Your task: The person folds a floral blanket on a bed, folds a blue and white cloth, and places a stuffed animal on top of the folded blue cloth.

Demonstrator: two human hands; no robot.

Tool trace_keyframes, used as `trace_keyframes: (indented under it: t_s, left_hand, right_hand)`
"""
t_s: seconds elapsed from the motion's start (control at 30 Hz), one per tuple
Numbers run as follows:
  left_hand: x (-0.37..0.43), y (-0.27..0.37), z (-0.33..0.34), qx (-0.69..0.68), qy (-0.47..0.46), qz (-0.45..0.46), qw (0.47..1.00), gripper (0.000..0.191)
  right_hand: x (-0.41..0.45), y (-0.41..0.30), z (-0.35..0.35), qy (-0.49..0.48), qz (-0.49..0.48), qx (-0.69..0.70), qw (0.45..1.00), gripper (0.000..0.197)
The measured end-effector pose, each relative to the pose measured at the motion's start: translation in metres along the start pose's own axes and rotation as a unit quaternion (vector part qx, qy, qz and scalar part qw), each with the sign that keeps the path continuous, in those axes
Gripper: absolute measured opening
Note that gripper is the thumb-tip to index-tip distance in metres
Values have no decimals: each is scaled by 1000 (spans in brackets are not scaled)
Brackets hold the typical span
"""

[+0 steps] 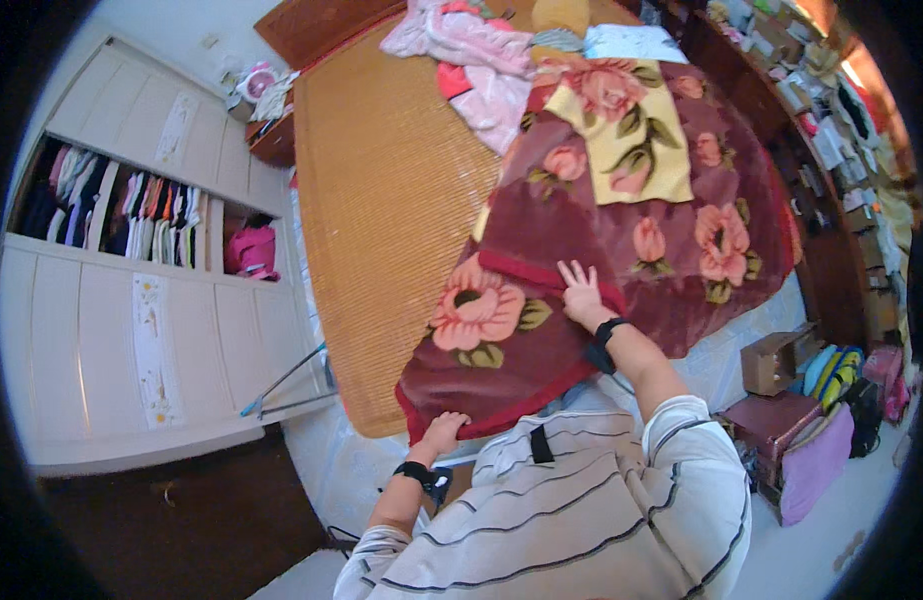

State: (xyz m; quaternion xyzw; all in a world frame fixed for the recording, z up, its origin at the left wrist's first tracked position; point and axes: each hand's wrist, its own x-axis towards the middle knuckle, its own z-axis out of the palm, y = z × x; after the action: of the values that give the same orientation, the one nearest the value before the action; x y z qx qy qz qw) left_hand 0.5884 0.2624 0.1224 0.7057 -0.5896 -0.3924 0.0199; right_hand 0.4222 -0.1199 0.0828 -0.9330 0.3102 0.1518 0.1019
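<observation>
A maroon floral blanket (536, 337) with large pink flowers and a red bound edge lies over the right side of the bed and hangs past its near end. At its near left corner, my left hand (445, 433) grips the red border; the fingertips are partly hidden. My right hand (581, 294) rests palm down with fingers spread on a red-edged fold of the same blanket. Farther up, a turned-over part shows its yellow underside (607, 169). To the left, the bed's woven mat (394, 225) is uncovered.
Pink bedding (484, 67) lies toward the headboard (326, 30). At left stands a white wardrobe (78, 315) with hanging clothes; a blue-tipped pole (285, 379) leans near it. A crowded shelf unit (814, 150) lines the right, with a cardboard box (765, 367) on a stool (776, 420).
</observation>
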Motion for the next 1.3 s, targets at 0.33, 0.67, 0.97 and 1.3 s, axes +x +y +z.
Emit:
trace_keyframes:
  t_s: [0.33,0.67,0.97,1.3]
  left_hand:
    - [-29,36,-17,79,22,-24,996,48]
    - [-34,4,-98,113,272,-97,951,24]
    - [-49,18,-158,136,356,-125,916,22]
    - [57,112,-154,285,22,-16,958,22]
  right_hand:
    - [22,4,64,89,1,-175,981,25]
    - [39,93,-113,307,82,362,876,41]
    - [-152,142,-125,501,151,703,482,49]
    - [-179,139,76,208,328,852,351,48]
